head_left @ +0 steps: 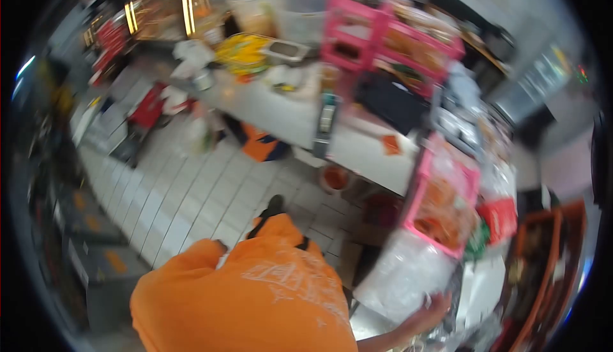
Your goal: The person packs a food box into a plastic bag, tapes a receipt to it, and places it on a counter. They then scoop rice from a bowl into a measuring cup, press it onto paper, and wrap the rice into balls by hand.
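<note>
My right hand [437, 310] reaches out at the lower right, at the edge of a pile of clear plastic bags [403, 274]. Its fingers look closed on the plastic, though motion blurs them. Just beyond the bags is a pink basket [469, 186] with orange-brown items in clear bags [437, 202] inside. A white sheet or board [480, 291] lies to the right of this hand. Only a small dark bit of my left hand [221, 246] shows past the orange shirt; its fingers are hidden.
A metal counter [255, 103] carries pink crates [354, 26], clear tubs [301, 17], a yellow bundle [241, 55] and a black bag [391, 100]. An orange bucket [334, 178] stands below. Grey boxes [105, 259] line the left, an orange shelf [543, 275] the right. The floor [191, 179] is tiled.
</note>
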`<state>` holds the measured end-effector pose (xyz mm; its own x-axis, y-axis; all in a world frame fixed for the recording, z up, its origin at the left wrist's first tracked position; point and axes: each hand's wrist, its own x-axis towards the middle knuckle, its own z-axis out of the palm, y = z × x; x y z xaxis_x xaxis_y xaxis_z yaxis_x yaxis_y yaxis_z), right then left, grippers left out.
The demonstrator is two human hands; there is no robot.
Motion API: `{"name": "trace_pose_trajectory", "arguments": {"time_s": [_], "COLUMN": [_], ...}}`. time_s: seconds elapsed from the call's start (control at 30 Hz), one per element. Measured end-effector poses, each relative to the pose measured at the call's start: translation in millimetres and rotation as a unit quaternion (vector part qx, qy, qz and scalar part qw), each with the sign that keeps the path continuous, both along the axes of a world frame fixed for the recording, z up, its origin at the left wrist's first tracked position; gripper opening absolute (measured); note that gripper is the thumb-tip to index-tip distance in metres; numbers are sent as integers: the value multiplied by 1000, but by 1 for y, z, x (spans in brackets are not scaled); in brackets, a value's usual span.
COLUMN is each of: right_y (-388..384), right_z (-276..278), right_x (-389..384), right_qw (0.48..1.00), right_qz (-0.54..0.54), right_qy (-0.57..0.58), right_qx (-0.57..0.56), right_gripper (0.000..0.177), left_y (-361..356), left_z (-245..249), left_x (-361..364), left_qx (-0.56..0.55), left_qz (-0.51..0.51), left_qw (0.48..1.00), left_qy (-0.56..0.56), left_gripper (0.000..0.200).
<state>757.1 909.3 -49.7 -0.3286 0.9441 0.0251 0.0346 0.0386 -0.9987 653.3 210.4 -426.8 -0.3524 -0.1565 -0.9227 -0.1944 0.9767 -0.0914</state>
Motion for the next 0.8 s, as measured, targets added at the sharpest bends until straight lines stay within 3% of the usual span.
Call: {"name": "trace_pose_trajectory", "arguments": {"time_s": [0.07, 0.13, 0.2, 0.23, 0.27, 0.3, 0.33, 0.37, 0.4, 0.47, 0.5, 0.53, 0.57, 0.6, 0.67, 0.73, 0.8], "right_y": [-86, -136, -179, -201, -226, -253, -284, -323, -364, -457, -511, -563, -615, -662, -730, -752, -749], "right_z": [47, 54, 45, 41, 37, 34, 31, 29, 23, -15, -29, -44, -68, -86, -93, -112, -121], "right_x": [-103, -161, -214, -241, -270, -303, -338, -374, -410, -489, -531, -564, -597, -627, -672, -699, -695], "right_qw": [945, 859, 762, 755, 709, 660, 653, 638, 623, 609, 638, 667, 713, 751, 813, 811, 808], "right_qz": [296, 499, 634, 642, 692, 738, 745, 761, 776, 791, 768, 743, 699, 648, 548, 562, 572], "right_qy": [-60, -96, -88, -92, -106, -119, -118, -104, -89, -41, -39, -49, -14, 20, 59, 22, -15], "right_qx": [-126, -68, -100, -97, -88, -77, -71, -60, -47, -47, -37, -35, 45, 126, 189, 160, 141], "right_gripper": [44, 43, 46, 46, 47, 47, 47, 49, 51, 62, 70, 78, 86, 94, 90, 83, 77], "left_y": [28, 52, 61, 49, 37, 2, -34, -81, -98, -168, -195, -225, -255, -283, -331, -348, -342], "left_z": [-17, -30, -41, -5, 53, 50, 55, 60, 118, 175, 208, 230, 243, 247, 250, 249, 257], "left_x": [7, 9, 6, -21, -61, -95, -139, -187, -240, -352, -405, -453, -499, -540, -615, -651, -666], "left_qx": [29, 72, 105, 104, 132, 161, 160, 147, 152, 135, 139, 111, 82, 87, 139, 196, 199], "left_qz": [92, 155, 213, 224, 184, 192, 173, 167, 281, 279, 262, 251, 244, 268, 272, 253, 234], "left_qw": [987, 950, 891, 888, 871, 817, 784, 804, 729, 648, 602, 590, 577, 584, 596, 627, 730], "left_qy": [127, 261, 387, 387, 436, 519, 574, 551, 605, 696, 742, 759, 775, 761, 742, 710, 610], "left_gripper": [21, 22, 23, 23, 25, 22, 20, 24, 20, 22, 23, 25, 28, 33, 40, 42, 38]}}
